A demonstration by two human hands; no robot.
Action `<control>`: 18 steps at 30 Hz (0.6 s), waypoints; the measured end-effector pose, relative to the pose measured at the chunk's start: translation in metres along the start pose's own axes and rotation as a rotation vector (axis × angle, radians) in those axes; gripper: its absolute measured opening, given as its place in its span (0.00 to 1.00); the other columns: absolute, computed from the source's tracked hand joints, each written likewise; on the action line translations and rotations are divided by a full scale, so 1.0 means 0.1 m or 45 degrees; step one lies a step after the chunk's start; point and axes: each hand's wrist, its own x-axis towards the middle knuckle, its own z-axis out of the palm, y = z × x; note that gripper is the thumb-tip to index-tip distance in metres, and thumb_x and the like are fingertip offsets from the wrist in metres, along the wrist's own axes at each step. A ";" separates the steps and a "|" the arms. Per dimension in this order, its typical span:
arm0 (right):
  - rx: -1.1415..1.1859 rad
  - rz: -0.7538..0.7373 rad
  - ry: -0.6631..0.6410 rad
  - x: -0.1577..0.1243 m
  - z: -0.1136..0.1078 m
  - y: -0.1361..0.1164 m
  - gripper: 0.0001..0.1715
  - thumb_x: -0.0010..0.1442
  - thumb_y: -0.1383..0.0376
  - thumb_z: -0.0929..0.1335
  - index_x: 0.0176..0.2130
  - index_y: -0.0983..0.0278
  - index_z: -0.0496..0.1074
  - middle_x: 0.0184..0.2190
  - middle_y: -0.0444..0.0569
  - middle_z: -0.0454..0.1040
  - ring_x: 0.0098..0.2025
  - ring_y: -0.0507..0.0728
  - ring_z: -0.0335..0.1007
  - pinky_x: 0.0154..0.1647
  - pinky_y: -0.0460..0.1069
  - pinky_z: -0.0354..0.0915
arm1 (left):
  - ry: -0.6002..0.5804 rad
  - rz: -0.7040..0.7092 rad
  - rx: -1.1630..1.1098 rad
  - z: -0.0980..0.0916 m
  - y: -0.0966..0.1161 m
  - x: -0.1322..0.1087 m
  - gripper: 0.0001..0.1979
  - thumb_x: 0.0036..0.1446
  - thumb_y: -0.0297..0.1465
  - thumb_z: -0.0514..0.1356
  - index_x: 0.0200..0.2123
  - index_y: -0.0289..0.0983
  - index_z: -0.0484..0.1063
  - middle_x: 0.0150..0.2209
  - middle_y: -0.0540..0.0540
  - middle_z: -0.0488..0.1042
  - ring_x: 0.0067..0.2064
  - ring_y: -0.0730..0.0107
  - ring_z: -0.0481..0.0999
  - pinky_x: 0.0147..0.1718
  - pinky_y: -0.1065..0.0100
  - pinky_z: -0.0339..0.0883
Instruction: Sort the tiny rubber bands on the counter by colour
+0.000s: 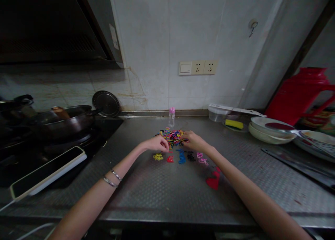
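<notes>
A heap of small multicoloured rubber bands lies on the metal countertop. My left hand is closed in a pinch at the heap's near left side, with a bit of red rubber band showing at its fingertips. Over the heap's right edge, my right hand has its fingers bent and apart, touching the bands. In front lie separate groups: yellow bands, red bands, blue bands, black bands and pink bands. A red heart-shaped piece rests beside my right forearm.
A small clear bottle with a pink cap stands behind the heap. Leftward are a phone and a pan on the stove. To the right are a plastic tub, a yellow sponge, bowls, a knife and a red thermos.
</notes>
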 end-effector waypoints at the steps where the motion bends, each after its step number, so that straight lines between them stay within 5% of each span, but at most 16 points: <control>1: -0.003 -0.023 -0.010 0.00 0.02 0.00 0.14 0.53 0.66 0.64 0.40 0.63 0.73 0.37 0.51 0.70 0.43 0.56 0.62 0.44 0.48 0.57 | -0.044 0.002 0.007 0.03 0.02 0.00 0.09 0.43 0.31 0.61 0.28 0.31 0.75 0.23 0.48 0.72 0.25 0.77 0.67 0.25 0.75 0.58; 5: -0.055 -0.079 -0.033 0.00 0.09 -0.04 0.14 0.54 0.64 0.64 0.41 0.62 0.72 0.40 0.52 0.68 0.45 0.58 0.59 0.46 0.51 0.56 | -0.102 0.016 0.024 0.08 0.06 0.01 0.11 0.43 0.32 0.62 0.31 0.32 0.75 0.23 0.49 0.72 0.24 0.77 0.67 0.25 0.76 0.57; 18: -0.179 -0.023 0.000 0.02 0.17 -0.14 0.13 0.59 0.62 0.61 0.37 0.62 0.72 0.38 0.52 0.69 0.45 0.56 0.61 0.47 0.51 0.58 | 0.193 0.021 -0.096 -0.08 -0.04 0.03 0.13 0.45 0.36 0.60 0.30 0.30 0.75 0.24 0.47 0.72 0.24 0.77 0.65 0.25 0.75 0.57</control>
